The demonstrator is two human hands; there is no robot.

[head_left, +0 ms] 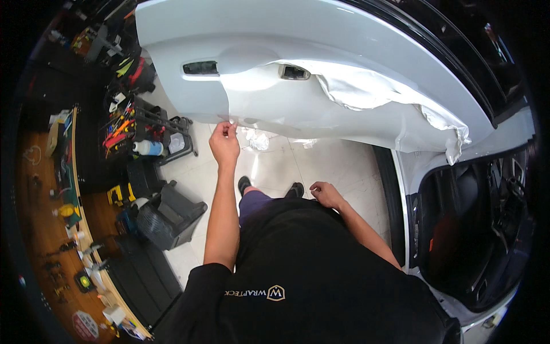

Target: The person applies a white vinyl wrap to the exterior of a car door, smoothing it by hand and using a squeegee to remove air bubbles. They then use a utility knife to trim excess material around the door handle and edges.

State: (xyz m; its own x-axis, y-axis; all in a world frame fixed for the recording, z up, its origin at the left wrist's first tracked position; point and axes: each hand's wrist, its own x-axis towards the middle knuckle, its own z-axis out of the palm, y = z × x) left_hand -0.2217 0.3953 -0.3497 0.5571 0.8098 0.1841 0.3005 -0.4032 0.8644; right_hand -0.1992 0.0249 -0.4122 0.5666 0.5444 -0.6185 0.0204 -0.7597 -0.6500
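A pale grey car door [189, 43] spans the upper view. Glossy whitish film [281, 100] covers part of its panel. The film's left edge runs down from beside a dark handle recess [200, 67]. At the door's lower edge, my left hand [225, 143] pinches the film near that corner. Along the right, a loose, crumpled stretch of film [358, 89] stands off the panel and hangs down at its far end. My right hand [327, 195] is by my body, away from the door, fingers curled in; what they hold, if anything, is hidden.
Crumpled film scraps [256, 139] lie on the tiled floor [338, 166]. On the left are a tool cart [123, 123] with a spray bottle [148, 148], a dark grey plastic stool [172, 215] and a long workbench [40, 189]. A dark car seat [458, 229] shows through the right-hand door opening.
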